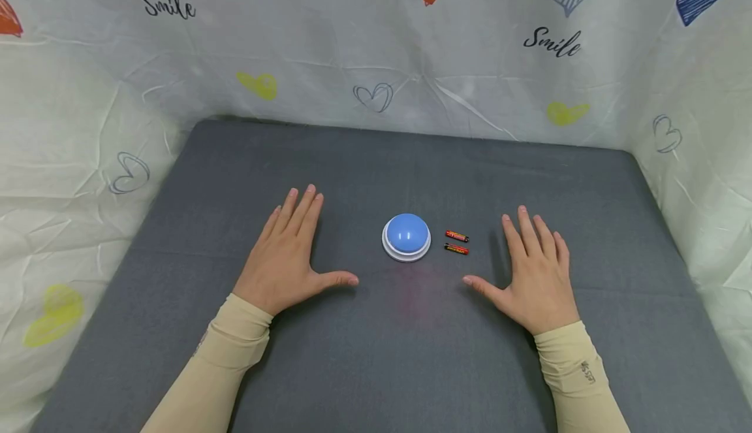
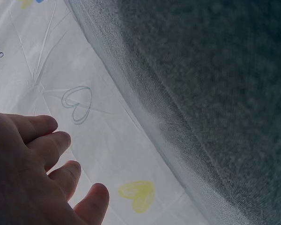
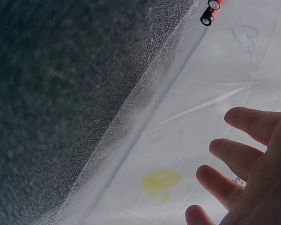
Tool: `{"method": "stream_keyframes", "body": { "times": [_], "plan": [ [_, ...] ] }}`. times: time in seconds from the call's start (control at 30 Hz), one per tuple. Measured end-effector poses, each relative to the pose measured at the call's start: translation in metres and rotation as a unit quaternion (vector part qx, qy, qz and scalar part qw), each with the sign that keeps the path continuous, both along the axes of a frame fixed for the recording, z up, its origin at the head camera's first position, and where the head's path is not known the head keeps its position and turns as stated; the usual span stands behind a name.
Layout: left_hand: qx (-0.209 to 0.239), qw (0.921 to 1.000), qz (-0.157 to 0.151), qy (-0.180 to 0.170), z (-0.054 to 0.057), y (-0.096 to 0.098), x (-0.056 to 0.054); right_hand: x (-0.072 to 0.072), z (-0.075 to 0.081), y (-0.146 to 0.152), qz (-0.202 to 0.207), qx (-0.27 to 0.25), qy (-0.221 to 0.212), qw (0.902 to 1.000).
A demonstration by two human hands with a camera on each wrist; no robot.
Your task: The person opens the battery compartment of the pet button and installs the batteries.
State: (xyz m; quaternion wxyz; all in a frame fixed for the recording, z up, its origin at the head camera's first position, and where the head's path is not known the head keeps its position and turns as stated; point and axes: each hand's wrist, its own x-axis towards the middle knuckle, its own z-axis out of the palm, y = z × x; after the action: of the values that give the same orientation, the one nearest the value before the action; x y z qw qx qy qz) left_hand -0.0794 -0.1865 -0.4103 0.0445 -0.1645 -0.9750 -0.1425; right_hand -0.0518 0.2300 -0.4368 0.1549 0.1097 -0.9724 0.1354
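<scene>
A round push button [image 1: 408,234] with a blue dome and white base sits on the grey table between the two hands. Just right of it lie two small red-and-black batteries, an upper battery [image 1: 457,236] and a lower battery [image 1: 456,249]; their ends show at the top of the right wrist view. My left hand [image 1: 289,256], fingers straight and thumb out, is left of the button and touches neither it nor the batteries. To the right of the batteries, my right hand [image 1: 534,276] is spread the same way and holds nothing.
Grey cloth covers the table [image 1: 376,368]. A white curtain [image 1: 329,34] with hearts and "Smile" lettering hangs behind it and along both sides. Beige sleeves cover both forearms.
</scene>
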Motion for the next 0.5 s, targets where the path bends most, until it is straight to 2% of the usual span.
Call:
{"method": "stream_keyframes", "body": {
  "times": [0.3, 0.5],
  "plan": [
    [-0.001, 0.9998, -0.012, -0.013, -0.001, 0.007, 0.000, -0.001, 0.000, -0.009, 0.013, -0.003, -0.004, 0.9999],
    [-0.011, 0.9989, -0.044, -0.015, -0.002, 0.027, -0.001, -0.006, 0.003, -0.034, 0.046, 0.018, -0.024, 0.9985]
  ]
}}
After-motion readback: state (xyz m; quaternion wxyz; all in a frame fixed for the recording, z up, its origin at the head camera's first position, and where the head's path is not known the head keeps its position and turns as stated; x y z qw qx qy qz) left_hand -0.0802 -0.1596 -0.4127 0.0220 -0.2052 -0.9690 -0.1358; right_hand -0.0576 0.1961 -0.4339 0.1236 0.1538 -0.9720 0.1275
